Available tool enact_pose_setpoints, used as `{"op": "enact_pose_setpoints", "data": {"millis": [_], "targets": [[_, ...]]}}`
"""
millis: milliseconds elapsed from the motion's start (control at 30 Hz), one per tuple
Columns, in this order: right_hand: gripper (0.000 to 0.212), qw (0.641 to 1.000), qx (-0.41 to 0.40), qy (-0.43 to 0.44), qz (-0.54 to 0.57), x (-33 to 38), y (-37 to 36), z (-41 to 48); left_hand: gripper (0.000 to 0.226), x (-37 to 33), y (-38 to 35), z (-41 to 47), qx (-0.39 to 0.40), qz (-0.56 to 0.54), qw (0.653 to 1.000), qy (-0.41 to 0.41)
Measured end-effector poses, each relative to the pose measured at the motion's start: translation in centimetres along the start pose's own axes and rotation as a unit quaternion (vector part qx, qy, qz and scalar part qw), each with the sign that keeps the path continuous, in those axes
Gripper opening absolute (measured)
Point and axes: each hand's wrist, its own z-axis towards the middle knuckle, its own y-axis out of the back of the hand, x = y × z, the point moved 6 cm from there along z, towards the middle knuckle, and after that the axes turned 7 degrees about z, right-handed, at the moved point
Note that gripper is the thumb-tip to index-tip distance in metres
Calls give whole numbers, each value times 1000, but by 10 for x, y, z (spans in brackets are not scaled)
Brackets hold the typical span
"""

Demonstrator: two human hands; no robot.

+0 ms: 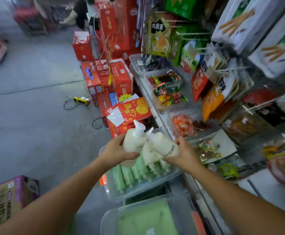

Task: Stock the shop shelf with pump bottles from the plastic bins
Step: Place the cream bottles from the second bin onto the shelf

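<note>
Clasping left bottle (133, 141) in left hand (116, 150), right bottle (165, 146) in right hand (184, 155), above bin (107, 185).

Cream plastic pump bottle (165, 146), the one nearer the shelf: dark capitals "YOME" along its side; any letters before them are hidden.
Yellow-green hanging snack bag (157, 38): white characters "大魔王" on a black patch.
Red flat carton (135, 109) on the floor: large yellow characters, upside down, unreadable.
Other print is blurred.
</note>
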Motion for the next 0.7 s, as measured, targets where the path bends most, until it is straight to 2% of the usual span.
{"op": "enact_pose_setpoints", "data": {"millis": [167, 267, 433, 533, 667, 700], "targets": [[77, 979, -48, -27, 197, 30, 49, -37, 54, -63, 17, -37, -29, -153, 988, 2], [77, 958, -41, -10, 285, 51, 77, -53, 54, -98, 23, -57, -19, -194, 981, -6], [80, 940, -27, 33, 338, 88, 117, -78, 61, -154, 34, -89, -13, -225, 974, -38], [57, 931, -33, 57, 358, 110, 138, -100, 58, -182, 41, -103, 6, -241, 969, -57], [56, 917, -59, 68, 389, 132, 161, -126, 94, -217, 50, -115, 46, -269, 960, -66], [56, 916, -65, 76, 388, 139, 168, -134, 95, -225, 51, -118, 59, -267, 959, -75]]}}
